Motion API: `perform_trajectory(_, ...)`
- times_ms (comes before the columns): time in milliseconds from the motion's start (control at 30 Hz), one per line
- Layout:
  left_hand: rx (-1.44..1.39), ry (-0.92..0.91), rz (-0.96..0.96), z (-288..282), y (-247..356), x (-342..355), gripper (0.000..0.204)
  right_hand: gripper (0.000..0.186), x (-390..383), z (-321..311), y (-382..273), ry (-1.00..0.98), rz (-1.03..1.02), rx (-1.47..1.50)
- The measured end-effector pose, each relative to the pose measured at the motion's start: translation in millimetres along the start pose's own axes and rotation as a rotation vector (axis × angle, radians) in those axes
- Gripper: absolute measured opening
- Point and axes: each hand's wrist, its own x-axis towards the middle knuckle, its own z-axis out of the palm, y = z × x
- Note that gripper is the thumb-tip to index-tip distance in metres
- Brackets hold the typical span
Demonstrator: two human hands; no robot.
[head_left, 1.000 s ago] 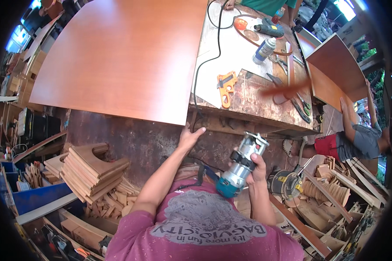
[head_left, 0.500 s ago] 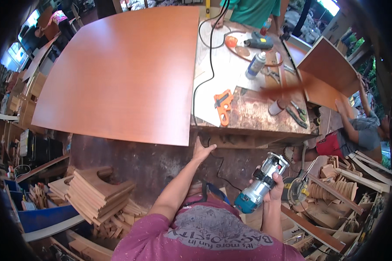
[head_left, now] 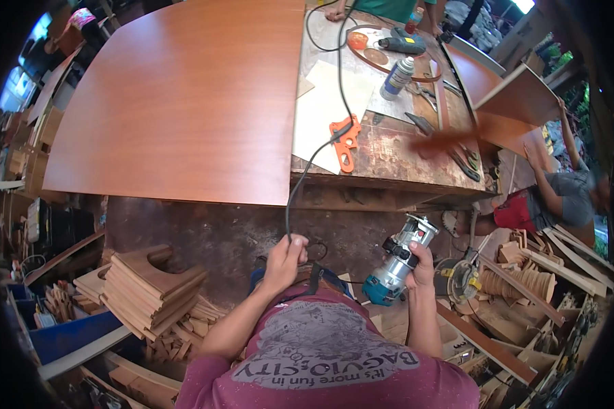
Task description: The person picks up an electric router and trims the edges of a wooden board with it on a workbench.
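Observation:
My left hand (head_left: pixel 284 264) is closed around a black power cord (head_left: pixel 293 198), in front of my waist. From there the cord runs up over the workbench (head_left: pixel 396 153) and crosses an orange plastic tool (head_left: pixel 346 151). My right hand (head_left: pixel 421 268) grips a trim router (head_left: pixel 394 267) with a teal end and a silver body, held tilted with its clear base upward. A large reddish-brown wood-look panel (head_left: pixel 177 102) lies beyond my left hand, its near edge overhanging.
On the bench are a spray can (head_left: pixel 397 78), a heat gun (head_left: pixel 402 42) and pliers (head_left: pixel 467 163). Stacked curved wooden pieces (head_left: pixel 150 290) stand left, wood scraps (head_left: pixel 525 279) right. A co-worker (head_left: pixel 559 198) handles a panel (head_left: pixel 518 99) at right; another's hand (head_left: pixel 335 12) rests across the bench.
My left hand has left the bench's near edge, come back toward my body and closed on the cord, which is now raised. The router stays in my right hand. The view has shifted slightly.

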Motion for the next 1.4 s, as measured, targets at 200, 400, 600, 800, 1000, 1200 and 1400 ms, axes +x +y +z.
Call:
perform_trajectory(200,-0.489,0.22,0.287,-89.2,111.2,-47.6,0.031,0.039,28.8,22.0,30.4,0.05,0.068,-0.313)
perform_trajectory(400,-0.586,0.246,0.33,-178.1,149.3,-77.7,0.041,0.043,44.6,83.4,69.1,-0.007,0.098,-0.646)
perform_trajectory(600,-0.485,0.049,0.437,-263.1,166.1,-74.0,0.048,0.063,66.9,122.3,91.4,-0.078,0.01,-1.222)
perform_trajectory(800,-0.518,-0.126,0.225,-339.9,174.9,-50.7,0.064,0.086,92.3,171.6,82.2,-0.033,-0.059,-1.806)
perform_trajectory(1000,-0.516,-0.182,0.088,-365.5,194.0,-46.9,0.068,0.089,107.3,185.0,69.0,-0.179,-0.136,-2.181)
perform_trajectory(1200,-0.486,-0.16,0.123,-350.1,185.1,-61.3,0.07,0.089,125.7,192.9,61.3,-0.333,-0.199,-2.246)
perform_trajectory(1400,-0.475,-0.098,0.165,-324.5,189.8,-79.4,0.07,0.089,144.8,193.8,61.4,-0.509,-0.196,-2.289)
